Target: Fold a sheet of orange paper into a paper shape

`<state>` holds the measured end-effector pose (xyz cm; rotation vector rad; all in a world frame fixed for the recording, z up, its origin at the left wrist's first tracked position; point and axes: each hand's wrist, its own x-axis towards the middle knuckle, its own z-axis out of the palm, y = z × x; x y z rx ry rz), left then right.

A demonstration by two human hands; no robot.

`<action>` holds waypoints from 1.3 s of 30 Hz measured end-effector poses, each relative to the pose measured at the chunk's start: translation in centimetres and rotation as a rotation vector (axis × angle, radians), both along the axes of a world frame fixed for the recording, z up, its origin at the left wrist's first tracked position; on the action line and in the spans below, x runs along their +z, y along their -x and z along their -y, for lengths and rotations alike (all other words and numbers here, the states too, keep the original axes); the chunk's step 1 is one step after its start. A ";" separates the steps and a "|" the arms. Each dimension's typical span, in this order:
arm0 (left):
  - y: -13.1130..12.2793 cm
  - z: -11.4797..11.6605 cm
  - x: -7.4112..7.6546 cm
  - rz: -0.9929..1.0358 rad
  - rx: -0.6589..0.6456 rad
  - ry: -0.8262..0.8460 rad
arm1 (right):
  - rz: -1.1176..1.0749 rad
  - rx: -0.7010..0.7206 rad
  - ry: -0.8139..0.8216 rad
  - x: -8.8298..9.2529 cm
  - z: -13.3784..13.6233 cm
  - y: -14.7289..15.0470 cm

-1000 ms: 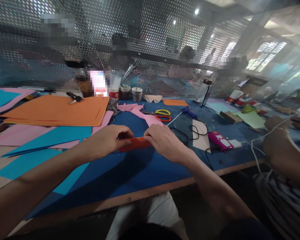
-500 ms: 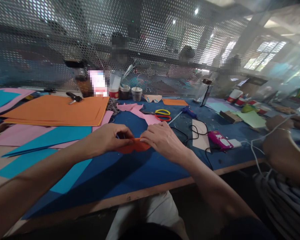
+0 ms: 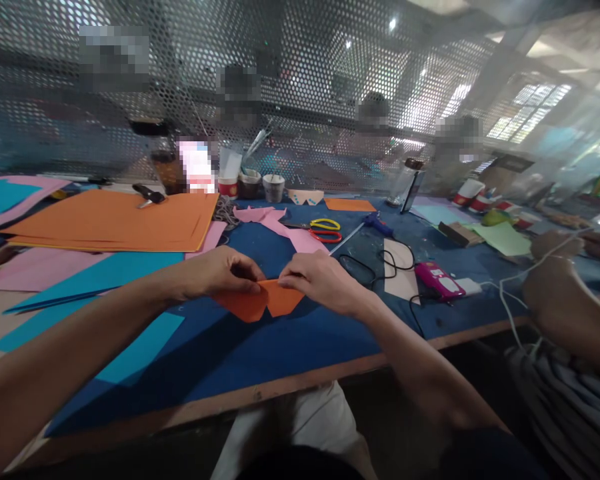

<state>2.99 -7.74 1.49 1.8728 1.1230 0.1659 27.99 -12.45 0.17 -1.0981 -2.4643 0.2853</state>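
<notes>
Between my two hands hangs a cut piece of orange paper (image 3: 247, 307), with a V-shaped notch in its lower edge. My left hand (image 3: 227, 272) pinches its top edge on the left with thumb and fingers. On the right, the fingers of my right hand (image 3: 317, 277) are closed on the same top edge. Just beyond the hands lie pink paper scraps (image 3: 300, 237) and scissors (image 3: 326, 230) with yellow and red handles. A similar notched cream paper piece (image 3: 305, 197) with blue dots is farther back.
Orange sheets (image 3: 110, 220) and blue paper (image 3: 140, 350) lie to the left. Right of my hands are a blue glue gun (image 3: 379, 225) with its black cord, a magenta device (image 3: 440, 281) and a white cable. Paper cups (image 3: 273, 188) stand behind. Another person's arm (image 3: 560, 293) rests at far right.
The orange paper has tilted to face me, so more of its surface and its notch show. My hands have shifted only slightly and still hold it.
</notes>
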 end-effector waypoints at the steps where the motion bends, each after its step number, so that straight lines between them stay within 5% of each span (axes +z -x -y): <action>1: 0.1 -0.2 -0.1 0.003 0.009 0.001 | -0.037 -0.011 -0.045 0.0 0.2 0.0; 7: 1.1 -0.9 -1.1 0.126 0.130 0.058 | -0.448 -0.322 -0.431 0.6 1.5 -0.6; 13: 1.3 -0.2 -0.6 0.242 0.168 0.124 | -0.878 -0.585 -0.030 -1.1 0.4 -0.5; 16: 1.4 0.0 -0.4 0.280 0.191 0.138 | -0.968 -0.640 -0.013 -1.6 0.1 -0.7; 19: 1.6 0.1 -0.4 0.306 0.218 0.146 | -1.048 -0.621 0.008 -1.7 0.2 -1.1; 25: 0.9 0.0 -0.6 0.315 0.212 0.172 | -1.061 -0.364 0.533 -2.5 1.0 0.6; 28: 0.4 -0.1 -0.7 0.280 0.181 0.144 | -1.112 -0.306 0.666 -2.9 1.1 1.9; 39: -0.1 0.7 -0.5 0.186 0.146 -0.014 | -1.128 -0.357 0.615 -4.5 0.6 2.6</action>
